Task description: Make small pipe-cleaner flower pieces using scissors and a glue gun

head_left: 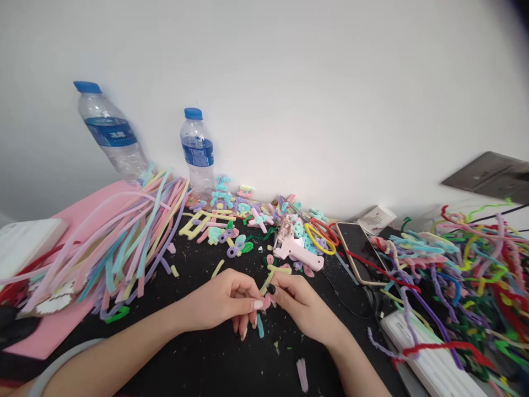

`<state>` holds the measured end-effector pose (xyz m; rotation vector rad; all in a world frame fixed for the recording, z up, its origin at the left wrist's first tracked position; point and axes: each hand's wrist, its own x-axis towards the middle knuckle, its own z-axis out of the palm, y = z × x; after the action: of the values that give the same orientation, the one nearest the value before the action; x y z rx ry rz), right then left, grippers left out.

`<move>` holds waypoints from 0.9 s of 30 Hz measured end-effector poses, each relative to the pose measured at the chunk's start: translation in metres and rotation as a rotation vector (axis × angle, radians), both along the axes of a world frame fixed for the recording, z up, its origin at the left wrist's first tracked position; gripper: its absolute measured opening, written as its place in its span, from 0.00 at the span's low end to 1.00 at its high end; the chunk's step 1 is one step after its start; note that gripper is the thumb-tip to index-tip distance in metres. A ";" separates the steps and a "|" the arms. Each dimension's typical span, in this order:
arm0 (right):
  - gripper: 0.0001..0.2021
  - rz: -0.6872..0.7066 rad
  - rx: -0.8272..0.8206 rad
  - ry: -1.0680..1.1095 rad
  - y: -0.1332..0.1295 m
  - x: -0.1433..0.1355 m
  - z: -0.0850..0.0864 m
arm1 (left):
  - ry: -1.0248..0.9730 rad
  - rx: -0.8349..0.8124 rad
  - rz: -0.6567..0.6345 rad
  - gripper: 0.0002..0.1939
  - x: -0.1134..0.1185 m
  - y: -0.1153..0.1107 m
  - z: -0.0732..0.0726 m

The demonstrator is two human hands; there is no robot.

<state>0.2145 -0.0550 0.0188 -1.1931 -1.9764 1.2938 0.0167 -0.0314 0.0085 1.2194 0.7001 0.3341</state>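
Near the middle of the black table, my left hand [237, 300] and my right hand [295, 300] meet over a small pink pipe-cleaner piece [268, 300]. My left thumb and forefinger pinch its left side, the other fingers curled below. The thumb with a dark nail and the forefinger of my right hand close on its right side. A pale yellow strip [266, 282] rises between the hands. Just under them lies a short teal piece [260, 326]. Beyond my right hand rests a pink glue gun [298, 252]. How the pink piece is shaped is partly hidden by my fingers.
Long pastel pipe cleaners [140, 237] are heaped at left on a pink sheet [41, 336]. Two bottles [111, 135] [198, 151] stand by the wall. Small shaped pieces [237, 245] lie ahead. At right are a phone [363, 253], a power strip [430, 358] and tangled pipe cleaners [475, 275].
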 end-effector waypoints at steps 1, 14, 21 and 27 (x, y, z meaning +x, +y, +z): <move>0.14 -0.005 0.008 -0.002 0.000 0.000 -0.001 | 0.001 -0.004 -0.004 0.13 0.000 0.000 0.000; 0.15 -0.049 0.024 -0.013 0.003 0.006 0.000 | 0.017 -0.134 -0.006 0.12 -0.001 -0.001 0.004; 0.15 -0.066 0.062 0.001 0.004 0.007 0.000 | 0.025 -0.137 0.009 0.12 0.000 -0.002 0.004; 0.11 -0.236 0.095 0.008 0.009 0.012 -0.002 | 0.080 -0.001 0.115 0.16 0.002 0.000 0.008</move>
<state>0.2261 -0.0464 0.0167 -1.3269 -1.8069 1.0733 0.0191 -0.0317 0.0165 1.1993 0.8411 0.3818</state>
